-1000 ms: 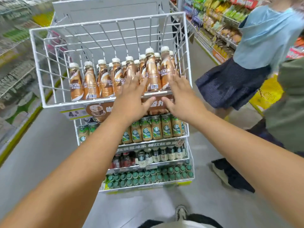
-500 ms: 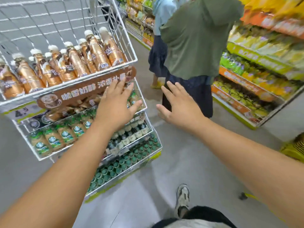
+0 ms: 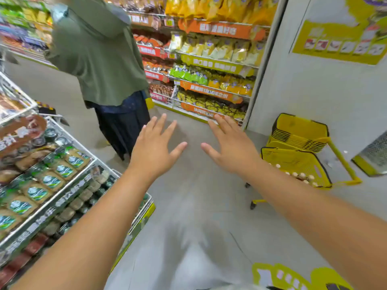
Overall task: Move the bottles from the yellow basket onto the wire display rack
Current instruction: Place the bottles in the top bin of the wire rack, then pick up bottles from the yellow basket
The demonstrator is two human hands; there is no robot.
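The head camera looks forward and down along the aisle floor, hands close ahead.

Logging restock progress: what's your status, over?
Left hand and right hand open, empty. Bottles wait in yellow basket, right. Wire rack left. Person in green stands ahead.

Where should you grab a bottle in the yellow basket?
Probably by the neck, just under its white cap, coming straight down from above. The bottles stand upright and packed together in the yellow basket, so only their tops show; the sides look blocked. Both hands are empty.
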